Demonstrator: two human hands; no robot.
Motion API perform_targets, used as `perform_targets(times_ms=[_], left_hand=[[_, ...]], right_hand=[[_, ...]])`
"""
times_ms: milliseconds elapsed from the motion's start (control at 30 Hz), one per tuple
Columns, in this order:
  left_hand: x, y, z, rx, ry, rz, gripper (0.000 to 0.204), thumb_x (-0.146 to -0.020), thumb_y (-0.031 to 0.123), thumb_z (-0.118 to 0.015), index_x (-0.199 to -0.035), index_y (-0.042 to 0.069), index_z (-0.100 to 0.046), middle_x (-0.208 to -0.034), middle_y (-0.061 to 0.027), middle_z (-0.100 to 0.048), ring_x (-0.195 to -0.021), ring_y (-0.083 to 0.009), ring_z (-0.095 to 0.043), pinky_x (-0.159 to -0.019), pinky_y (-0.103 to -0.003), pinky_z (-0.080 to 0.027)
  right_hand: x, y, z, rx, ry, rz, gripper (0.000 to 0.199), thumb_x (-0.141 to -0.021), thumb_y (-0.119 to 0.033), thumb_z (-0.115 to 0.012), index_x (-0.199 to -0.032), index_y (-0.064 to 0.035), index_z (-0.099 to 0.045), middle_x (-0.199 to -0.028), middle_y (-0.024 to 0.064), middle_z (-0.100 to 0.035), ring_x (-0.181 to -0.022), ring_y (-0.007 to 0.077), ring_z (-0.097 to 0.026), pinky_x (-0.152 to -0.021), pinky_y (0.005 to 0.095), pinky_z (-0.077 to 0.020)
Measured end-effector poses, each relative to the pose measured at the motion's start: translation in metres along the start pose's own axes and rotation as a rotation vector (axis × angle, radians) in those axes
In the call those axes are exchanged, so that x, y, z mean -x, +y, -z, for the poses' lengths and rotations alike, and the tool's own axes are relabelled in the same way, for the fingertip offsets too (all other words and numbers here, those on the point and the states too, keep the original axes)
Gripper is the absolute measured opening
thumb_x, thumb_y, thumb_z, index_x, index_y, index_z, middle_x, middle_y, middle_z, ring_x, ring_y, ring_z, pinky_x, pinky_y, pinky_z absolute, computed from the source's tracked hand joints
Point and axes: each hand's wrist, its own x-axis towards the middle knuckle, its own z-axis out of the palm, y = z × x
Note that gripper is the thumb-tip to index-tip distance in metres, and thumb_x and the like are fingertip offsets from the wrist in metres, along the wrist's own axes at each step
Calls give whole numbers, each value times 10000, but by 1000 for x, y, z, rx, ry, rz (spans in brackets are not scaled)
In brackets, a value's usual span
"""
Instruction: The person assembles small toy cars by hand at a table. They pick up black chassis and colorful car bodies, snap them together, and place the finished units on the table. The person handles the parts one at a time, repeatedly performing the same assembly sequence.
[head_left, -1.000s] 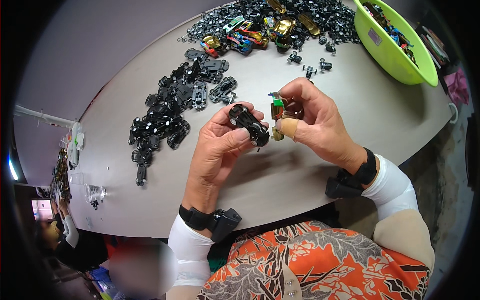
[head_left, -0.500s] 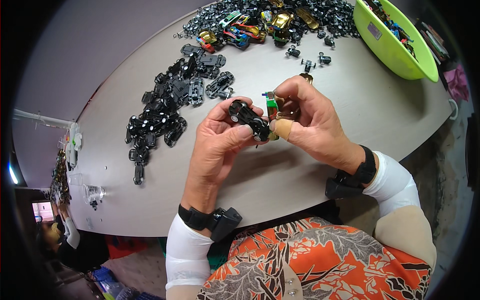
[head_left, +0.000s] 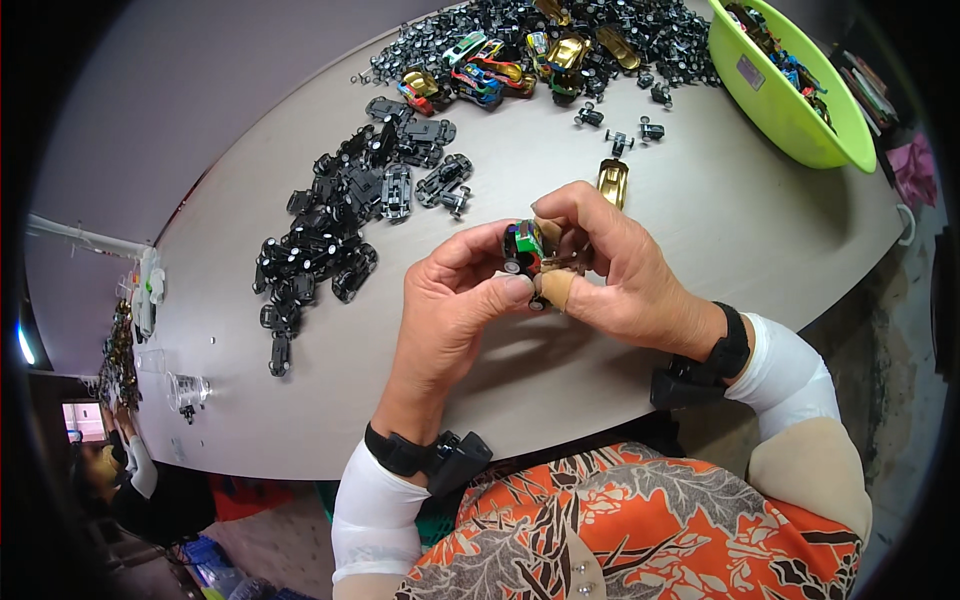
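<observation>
On the pale oval table (head_left: pixel 760 250) lies a heap of black plastic toy-car chassis (head_left: pixel 330 240). Above the table, the left hand (head_left: pixel 455 310) and right hand (head_left: pixel 620 275) together pinch a small green toy car (head_left: pixel 523 246), perhaps with a brown part.

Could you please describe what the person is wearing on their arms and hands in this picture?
Both forearms wear white sleeves. The left wrist carries a black band with a small black boxy device; the right wrist has a matching band and device. The left hand and right hand are ungloved; one right fingertip wears a tan cover.
</observation>
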Motion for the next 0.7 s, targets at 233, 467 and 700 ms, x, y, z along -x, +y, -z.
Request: perform_targets(times_ms=[233,467,700], left_hand=[[2,-1,0,-25,4,-22,387,-752,-10,-673,-1127,-18,-580,-1005,-83,-613,-886,-144,-601,-705,-252,-549],[1,-7,0,-109,-27,-90,390,-766,10,-669,-1148,7,-587,-1033,-56,-571,-895,-138,-588,-716,-239,-541],[4,-2,-3,-39,-16,-19,390,-777,22,-665,-1157,8,-581,-1032,-50,-566,-878,-123,-580,-710,-231,-518]], right_hand=[[-2,3,3,77,-37,89,264,-733,7,-577,-989,-37,-527,-855,47,-503,-664,82,-507,-547,213,-415],[-4,-2,7,150,-64,96,225,-712,-9,-628,-913,-29,-530,-812,44,-499,-635,83,-493,-528,224,-410],[0,-4,8,119,-51,67,210,-722,1,-612,-913,-32,-532,-797,33,-511,-624,73,-485,-512,222,-403]])
